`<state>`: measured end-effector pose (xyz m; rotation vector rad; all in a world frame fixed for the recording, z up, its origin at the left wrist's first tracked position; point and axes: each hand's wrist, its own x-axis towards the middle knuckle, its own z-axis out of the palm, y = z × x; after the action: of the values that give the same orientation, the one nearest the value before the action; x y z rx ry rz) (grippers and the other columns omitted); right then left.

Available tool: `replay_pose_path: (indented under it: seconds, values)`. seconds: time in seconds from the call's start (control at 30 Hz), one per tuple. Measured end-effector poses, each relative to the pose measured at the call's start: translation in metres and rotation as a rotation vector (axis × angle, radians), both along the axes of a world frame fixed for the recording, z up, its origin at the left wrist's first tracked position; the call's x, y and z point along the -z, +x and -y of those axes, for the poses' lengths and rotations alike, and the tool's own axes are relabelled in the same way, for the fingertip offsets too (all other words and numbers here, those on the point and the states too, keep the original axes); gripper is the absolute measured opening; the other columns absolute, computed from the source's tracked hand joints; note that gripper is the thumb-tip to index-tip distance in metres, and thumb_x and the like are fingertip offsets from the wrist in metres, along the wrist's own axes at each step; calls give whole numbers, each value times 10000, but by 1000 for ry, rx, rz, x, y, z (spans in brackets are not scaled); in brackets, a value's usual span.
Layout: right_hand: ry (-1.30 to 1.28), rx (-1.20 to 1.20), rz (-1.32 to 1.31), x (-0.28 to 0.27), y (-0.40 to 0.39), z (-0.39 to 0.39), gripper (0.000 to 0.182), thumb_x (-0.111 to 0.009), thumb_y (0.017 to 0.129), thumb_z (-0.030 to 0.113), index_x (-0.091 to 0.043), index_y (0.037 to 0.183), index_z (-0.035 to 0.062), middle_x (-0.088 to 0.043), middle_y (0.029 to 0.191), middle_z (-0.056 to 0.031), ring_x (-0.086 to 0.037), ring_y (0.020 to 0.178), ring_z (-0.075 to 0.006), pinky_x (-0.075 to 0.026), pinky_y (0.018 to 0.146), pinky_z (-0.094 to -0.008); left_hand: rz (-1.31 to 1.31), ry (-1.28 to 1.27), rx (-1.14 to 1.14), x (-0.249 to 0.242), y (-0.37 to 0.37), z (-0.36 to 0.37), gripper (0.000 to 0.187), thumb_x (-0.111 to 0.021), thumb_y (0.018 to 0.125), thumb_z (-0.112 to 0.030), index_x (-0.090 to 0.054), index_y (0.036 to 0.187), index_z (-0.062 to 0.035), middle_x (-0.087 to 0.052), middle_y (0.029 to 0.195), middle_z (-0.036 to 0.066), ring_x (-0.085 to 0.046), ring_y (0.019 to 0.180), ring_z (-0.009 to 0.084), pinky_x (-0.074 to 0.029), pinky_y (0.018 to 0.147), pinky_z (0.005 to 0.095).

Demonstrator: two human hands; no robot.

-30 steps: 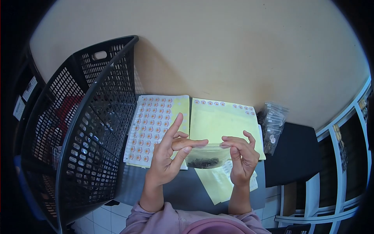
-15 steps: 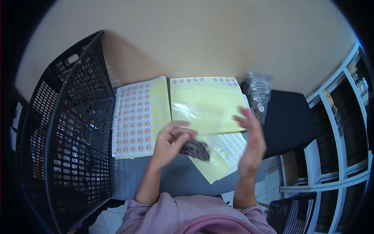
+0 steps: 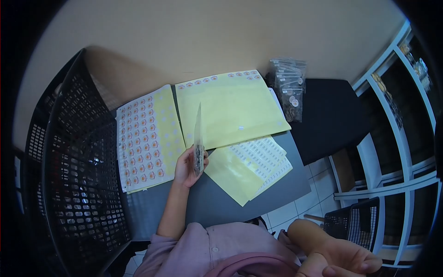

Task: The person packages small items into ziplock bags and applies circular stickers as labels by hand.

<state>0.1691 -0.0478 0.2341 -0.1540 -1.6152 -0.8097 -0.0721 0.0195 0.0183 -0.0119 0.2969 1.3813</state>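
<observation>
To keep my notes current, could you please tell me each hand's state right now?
Left hand: closed, holding a bag.
Right hand: looks open, nothing visible in it.

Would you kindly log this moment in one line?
left hand: holds clear bag | right hand: off table | sticker sheets: on table

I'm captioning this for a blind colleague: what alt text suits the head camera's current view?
A person's left hand holds a see-through bag with dark contents, nearly edge-on, above a grey table bearing sticker sheets; the right hand is open at lower right. A black basket stands at left; small bags are piled towards the right.
</observation>
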Motion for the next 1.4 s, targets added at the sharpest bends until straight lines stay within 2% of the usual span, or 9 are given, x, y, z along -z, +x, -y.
replay_pose_path:
  seconds: [0.33,0.4,0.43,0.5,0.7,0.77,0.87,1.17,1.4]
  values:
    - [13,-80,165,-13,21,-19,183,-400,835,171,-519,959,234,-386,705,85,-489,636,-31,-294,770,-312,-422,-92,64,-12,28,2,232,-416,859,-194,-499,1018,-46,-533,783,68,-512,674,152,-441,579,263]
    - [305,-719,569,-35,18,-53,194,-407,832,169,-495,990,240,-385,708,84,-486,626,-34,-290,773,-316,-450,-107,56,-13,31,2,223,-417,860,-202,-509,1001,-56,-537,767,71,-512,643,153,-443,571,262]
    - [305,-717,569,-29,19,-43,194,-407,832,169,-495,990,240,-385,708,84,-486,626,-34,-290,773,-316,-485,-112,66,-12,32,4,221,-421,858,-204,-507,1000,-59,-540,777,66,-511,636,153,-444,573,264]
    - [-25,-19,134,-7,23,-6,223,-428,828,175,-468,1035,247,-399,728,83,-490,629,-40,-289,769,-318,-519,-104,76,-13,34,3,219,-424,856,-205,-505,1000,-62,-543,787,60,-510,628,153,-446,575,266]
    - [-982,4,-14,40,29,20,61,-534,687,113,-550,740,139,-533,692,-12,-517,668,-145,-368,662,-339,-548,-108,100,-8,38,4,202,-424,850,-203,-490,982,-65,-521,737,31,-518,644,157,-447,632,301]
    - [-875,37,-204,97,14,-30,218,-632,623,17,-552,823,53,-598,842,-97,-561,746,-206,-410,661,-337,-548,-57,137,-7,38,4,190,-413,850,-214,-484,955,-73,-509,724,34,-512,651,162,-440,659,312]
    - [-1365,177,-175,164,7,-52,364,-653,670,66,-514,998,-7,-570,1001,-158,-543,953,-313,-416,815,-389,-530,-76,176,-13,38,4,185,-408,848,-230,-480,934,-82,-512,732,47,-506,659,179,-434,667,312]
    - [-1507,444,23,219,-4,-55,646,-680,695,265,-394,1200,-19,-464,1167,-234,-432,1116,-341,-335,949,-399,-537,-74,185,-7,36,3,188,-413,847,-250,-473,939,-97,-500,733,62,-517,677,218,-434,640,308]
    - [-1545,431,-37,218,-6,-54,547,-679,696,206,-454,1152,5,-522,1124,-166,-453,1104,-320,-354,926,-410,-498,-41,215,-3,34,4,187,-415,845,-254,-472,941,-103,-505,740,69,-528,692,227,-433,627,304]
